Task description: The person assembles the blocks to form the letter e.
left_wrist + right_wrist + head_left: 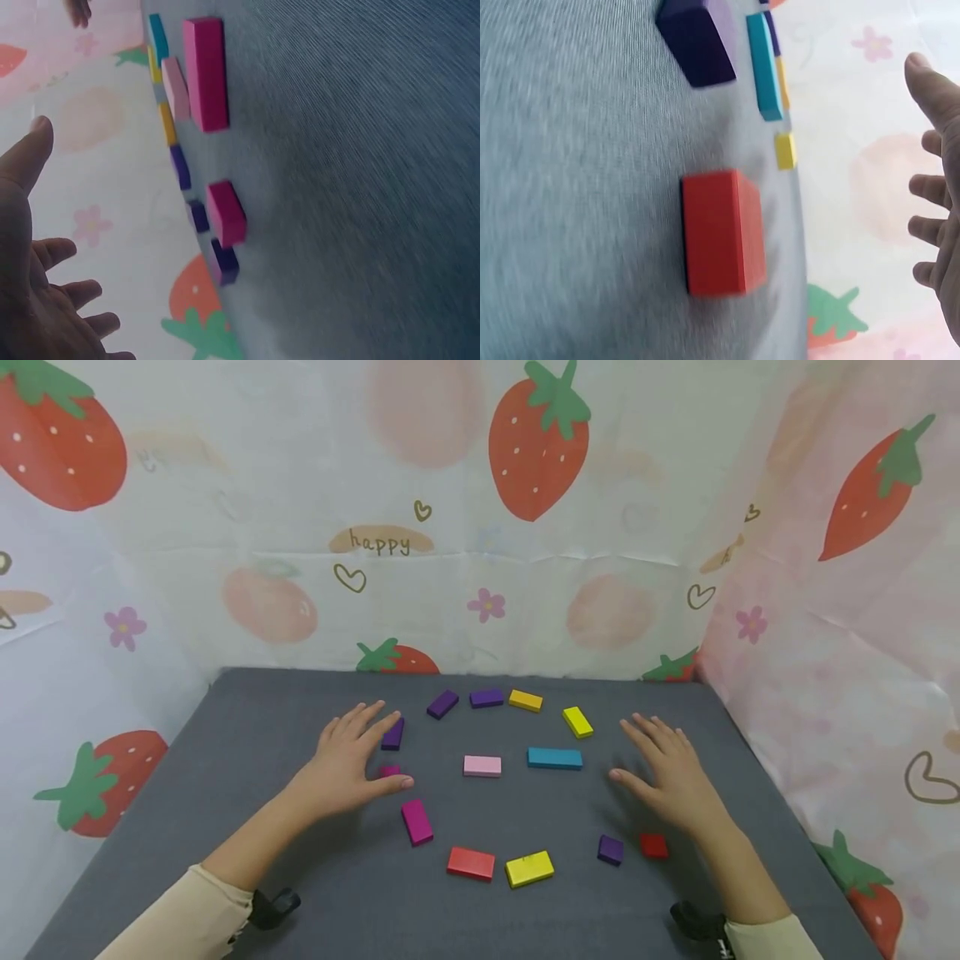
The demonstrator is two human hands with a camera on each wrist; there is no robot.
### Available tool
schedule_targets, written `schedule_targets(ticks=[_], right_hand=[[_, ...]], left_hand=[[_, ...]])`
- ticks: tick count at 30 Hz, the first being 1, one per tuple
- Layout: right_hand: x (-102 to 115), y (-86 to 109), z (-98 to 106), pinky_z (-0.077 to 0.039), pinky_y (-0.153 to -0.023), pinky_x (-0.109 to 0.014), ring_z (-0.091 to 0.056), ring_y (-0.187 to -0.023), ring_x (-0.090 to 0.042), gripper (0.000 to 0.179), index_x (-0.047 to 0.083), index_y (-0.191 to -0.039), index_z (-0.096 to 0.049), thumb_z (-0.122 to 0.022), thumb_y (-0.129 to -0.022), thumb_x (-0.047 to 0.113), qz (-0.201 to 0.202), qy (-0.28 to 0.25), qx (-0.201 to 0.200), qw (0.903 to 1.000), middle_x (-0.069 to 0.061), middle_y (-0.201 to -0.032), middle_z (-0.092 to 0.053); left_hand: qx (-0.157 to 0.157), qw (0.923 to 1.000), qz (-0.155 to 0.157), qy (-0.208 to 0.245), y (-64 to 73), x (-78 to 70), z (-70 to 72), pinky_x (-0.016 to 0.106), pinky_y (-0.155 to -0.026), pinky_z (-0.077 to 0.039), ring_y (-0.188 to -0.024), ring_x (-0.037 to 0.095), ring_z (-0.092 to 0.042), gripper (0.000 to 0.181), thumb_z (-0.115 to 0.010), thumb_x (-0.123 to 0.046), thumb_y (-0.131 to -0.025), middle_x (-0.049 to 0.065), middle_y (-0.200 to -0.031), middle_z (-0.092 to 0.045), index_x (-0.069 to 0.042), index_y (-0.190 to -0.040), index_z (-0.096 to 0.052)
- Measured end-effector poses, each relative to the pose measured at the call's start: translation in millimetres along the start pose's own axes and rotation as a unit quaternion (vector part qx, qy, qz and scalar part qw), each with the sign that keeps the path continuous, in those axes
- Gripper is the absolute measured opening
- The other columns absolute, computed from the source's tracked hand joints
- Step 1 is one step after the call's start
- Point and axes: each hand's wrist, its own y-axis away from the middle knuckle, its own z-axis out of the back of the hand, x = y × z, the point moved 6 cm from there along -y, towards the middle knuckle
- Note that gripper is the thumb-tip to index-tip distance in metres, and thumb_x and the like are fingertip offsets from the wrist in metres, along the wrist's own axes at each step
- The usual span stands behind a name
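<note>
My left hand [348,768] hovers over the left of the table with fingers spread, holding nothing. Beneath and beside it lie a purple block [393,734], a magenta block [389,771] partly hidden by the hand, and a longer magenta block [417,822]. On the other side my right hand [671,777] is also spread above the table and grips nothing. Nearest to it are a red block [654,846] and a small purple block [611,850]. Between the hands sit a pink block [482,766] and a blue block [555,758].
Two purple blocks [487,698], an orange block [525,700] and a yellow block [577,722] curve along the back of the grey table [337,893]. At the front lie a coral-red block [471,863] and another yellow block [529,868]. Strawberry-print cloth [465,552] encloses the back and sides.
</note>
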Motion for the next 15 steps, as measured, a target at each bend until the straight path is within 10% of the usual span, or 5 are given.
schedule_targets(ticks=[15], right_hand=[[24,-25.5,-18,-0.02,-0.12,-0.064,-0.033,-0.149,-0.039,0.076,0.014,-0.156,-0.044,-0.074,-0.093,0.045,-0.004,-0.017,0.045,0.9988,-0.013,-0.159,-0.043]], left_hand=[[0.036,0.9974,0.004,0.062,-33.0,-26.8,-20.1,0.066,-0.12,-0.019,-0.154,0.038,-0.022,0.094,-0.072,-0.064,-0.086,0.009,-0.167,-0.028,-0.021,-0.161,-0.035]])
